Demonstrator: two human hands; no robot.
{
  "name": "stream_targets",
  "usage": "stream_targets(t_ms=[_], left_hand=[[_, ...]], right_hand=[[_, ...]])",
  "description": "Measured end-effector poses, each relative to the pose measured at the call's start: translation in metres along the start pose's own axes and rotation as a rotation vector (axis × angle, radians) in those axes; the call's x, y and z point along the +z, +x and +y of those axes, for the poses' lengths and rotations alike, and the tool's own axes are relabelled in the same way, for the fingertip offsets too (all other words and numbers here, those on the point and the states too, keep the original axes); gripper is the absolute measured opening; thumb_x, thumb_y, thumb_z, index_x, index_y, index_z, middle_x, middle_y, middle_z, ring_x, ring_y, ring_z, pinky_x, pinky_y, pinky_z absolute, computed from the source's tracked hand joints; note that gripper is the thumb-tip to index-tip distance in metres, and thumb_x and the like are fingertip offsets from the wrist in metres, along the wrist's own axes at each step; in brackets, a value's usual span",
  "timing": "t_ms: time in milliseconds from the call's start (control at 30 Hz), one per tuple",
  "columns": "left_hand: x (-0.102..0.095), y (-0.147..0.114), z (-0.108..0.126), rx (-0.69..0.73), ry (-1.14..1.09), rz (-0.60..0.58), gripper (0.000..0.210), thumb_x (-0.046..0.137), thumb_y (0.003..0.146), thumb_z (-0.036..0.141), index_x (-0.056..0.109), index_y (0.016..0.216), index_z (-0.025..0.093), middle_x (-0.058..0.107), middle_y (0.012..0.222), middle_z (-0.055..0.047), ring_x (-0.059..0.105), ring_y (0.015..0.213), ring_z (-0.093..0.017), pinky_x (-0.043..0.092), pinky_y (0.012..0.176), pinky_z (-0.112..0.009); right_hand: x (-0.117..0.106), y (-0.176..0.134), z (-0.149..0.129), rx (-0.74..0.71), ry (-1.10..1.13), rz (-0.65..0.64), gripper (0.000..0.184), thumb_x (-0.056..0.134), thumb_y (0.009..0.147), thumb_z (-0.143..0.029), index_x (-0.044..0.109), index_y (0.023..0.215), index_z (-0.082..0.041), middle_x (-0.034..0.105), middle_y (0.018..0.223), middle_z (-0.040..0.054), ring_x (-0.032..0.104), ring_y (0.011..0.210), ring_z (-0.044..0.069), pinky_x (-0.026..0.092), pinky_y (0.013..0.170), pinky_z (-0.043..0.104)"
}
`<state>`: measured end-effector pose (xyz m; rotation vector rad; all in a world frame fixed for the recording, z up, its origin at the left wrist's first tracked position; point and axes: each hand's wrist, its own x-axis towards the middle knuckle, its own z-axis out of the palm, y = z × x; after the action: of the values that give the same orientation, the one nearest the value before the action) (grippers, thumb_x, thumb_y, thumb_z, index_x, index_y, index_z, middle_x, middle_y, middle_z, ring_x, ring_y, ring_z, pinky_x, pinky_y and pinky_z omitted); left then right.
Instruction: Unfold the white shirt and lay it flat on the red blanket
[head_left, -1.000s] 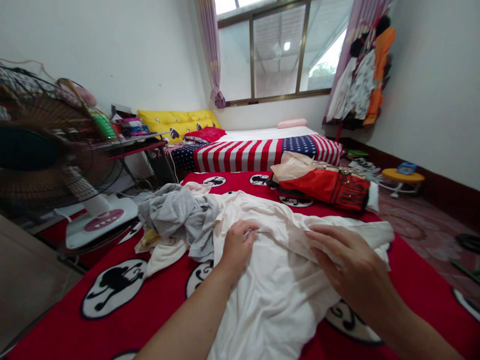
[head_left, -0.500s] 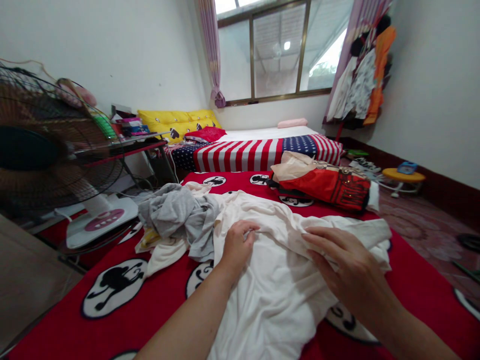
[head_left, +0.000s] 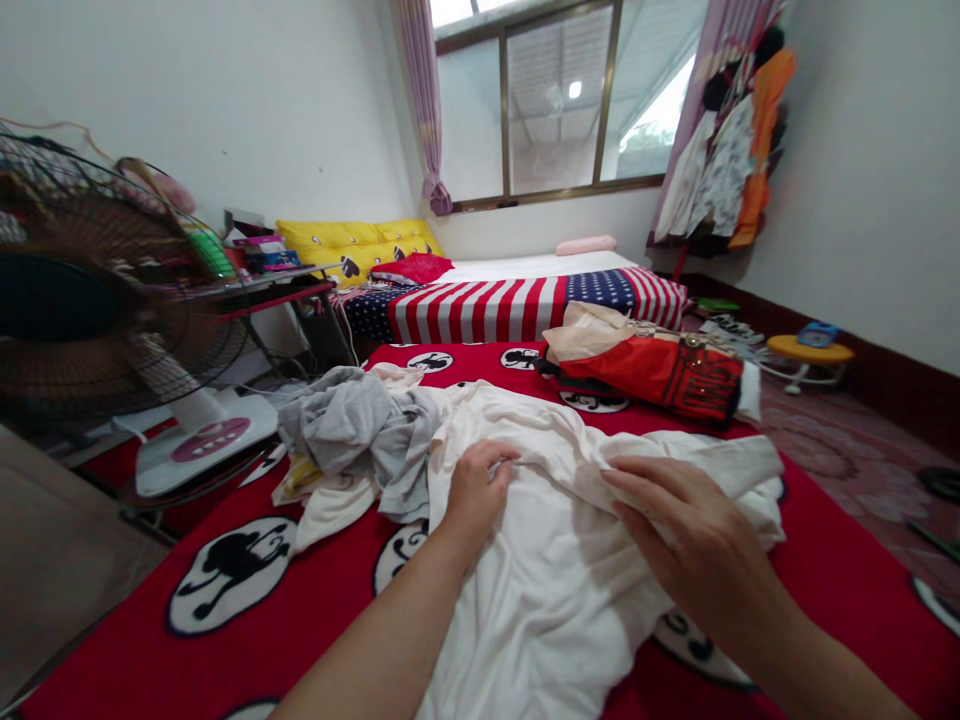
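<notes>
Both my hands rest on the cream cotton shirt (head_left: 555, 560) spread over the red blanket with black-and-white round prints (head_left: 135, 650). My left hand (head_left: 472, 495) has little room on its left: the crumpled grey garment heap (head_left: 356, 430) lies just beside it. Farther left, the standing electric fan with a dark wire cage (head_left: 97, 300) blocks that side. Beyond my right hand (head_left: 697, 550), on the far right, the folded red and beige clothes pile (head_left: 652, 365) stands in the way. Bare red blanket lies open near left and near right, and a strip of it runs between heap and pile toward the striped flag bedcover (head_left: 510, 305).
</notes>
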<state>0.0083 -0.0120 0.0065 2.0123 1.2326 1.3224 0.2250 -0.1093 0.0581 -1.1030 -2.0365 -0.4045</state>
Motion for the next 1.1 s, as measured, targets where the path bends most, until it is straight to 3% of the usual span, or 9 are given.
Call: stream_targets(t_ms=[400,633,767,967,1100], left_hand=[[0.0,0.001,0.001,0.004,0.022,0.002,0.03,0.054,0.073,-0.003,0.071,0.084,0.019,0.07,0.09,-0.003,0.062,0.09,-0.017,0.047,0.085,-0.031],[-0.001,0.0,0.006,0.025,0.073,-0.011,0.026,0.059,0.076,0.003,0.069,0.093,0.02,0.069,0.097,-0.004,0.061,0.093,-0.018,0.048,0.081,-0.031],[0.0,-0.001,0.007,0.057,0.084,-0.009,0.028,0.06,0.076,0.005,0.066,0.099,0.019,0.068,0.1,-0.005,0.06,0.097,-0.019,0.047,0.087,-0.034],[-0.003,-0.004,0.016,0.17,0.038,-0.064,0.065,0.063,0.074,0.01,0.045,0.134,0.026,0.052,0.132,-0.008,0.048,0.122,-0.023,0.039,0.104,-0.041],[-0.006,-0.009,0.026,0.339,0.047,-0.19,0.073,0.068,0.072,0.017,0.042,0.138,0.031,0.037,0.146,-0.008,0.035,0.134,-0.026,0.031,0.111,-0.044]], right_hand=[[0.005,-0.002,-0.013,-0.011,0.04,-0.044,0.024,0.051,0.088,-0.011,0.062,0.109,-0.014,0.063,0.11,0.0113,0.056,0.101,0.023,0.046,0.088,0.043],[0.006,0.0,-0.025,-0.064,0.128,-0.075,0.026,0.052,0.086,-0.007,0.06,0.11,-0.015,0.063,0.11,0.0113,0.055,0.101,0.024,0.047,0.085,0.043],[0.007,-0.002,-0.031,-0.058,0.151,-0.109,0.029,0.051,0.086,-0.007,0.059,0.113,-0.016,0.063,0.111,0.0105,0.056,0.102,0.024,0.046,0.087,0.043],[0.008,-0.002,-0.039,-0.084,0.157,-0.125,0.026,0.049,0.087,-0.009,0.061,0.109,-0.017,0.065,0.109,0.01,0.058,0.099,0.022,0.047,0.087,0.043],[0.01,-0.002,-0.045,-0.079,0.198,-0.14,0.025,0.048,0.089,-0.011,0.063,0.109,-0.018,0.067,0.107,0.0097,0.059,0.097,0.021,0.047,0.087,0.041]])
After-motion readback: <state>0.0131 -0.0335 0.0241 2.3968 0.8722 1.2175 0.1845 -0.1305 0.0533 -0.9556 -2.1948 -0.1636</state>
